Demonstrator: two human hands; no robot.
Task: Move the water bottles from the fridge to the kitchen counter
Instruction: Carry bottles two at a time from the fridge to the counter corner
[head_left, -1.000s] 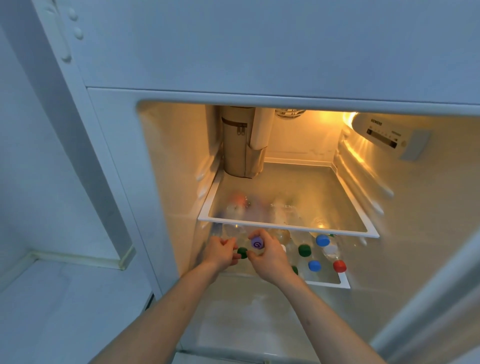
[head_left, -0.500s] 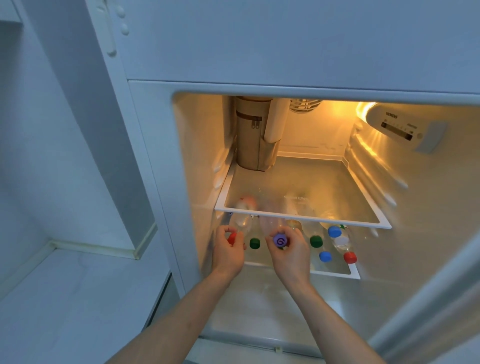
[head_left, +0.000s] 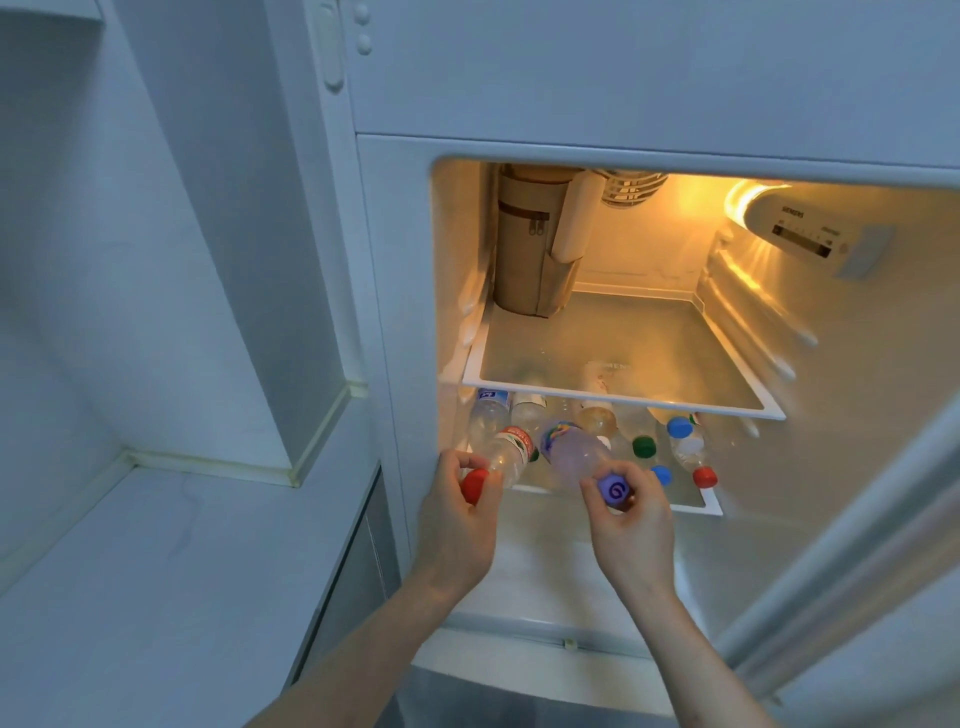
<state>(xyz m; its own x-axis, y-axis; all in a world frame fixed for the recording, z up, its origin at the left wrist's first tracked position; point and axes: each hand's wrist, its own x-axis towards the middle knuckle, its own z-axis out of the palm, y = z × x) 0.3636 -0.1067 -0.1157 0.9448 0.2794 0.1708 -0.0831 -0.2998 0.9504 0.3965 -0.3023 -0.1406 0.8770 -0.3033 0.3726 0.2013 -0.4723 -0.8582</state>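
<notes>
We have two bottles by their necks at centre frame: left hand grips the red-capped bottle, right hand the purple-capped one. We should draw both straight out under the shelf, then swing to the counter at lower left.

The single head-worn camera looks forward and steeply down into the open fridge from close in front of it. Its wide lens bends the straight edges near the frame borders. Both forearms enter from the bottom edge. The upper glass shelf sits mid-frame; the counter fills the lower left. The far right blurs, probably the door.
</notes>
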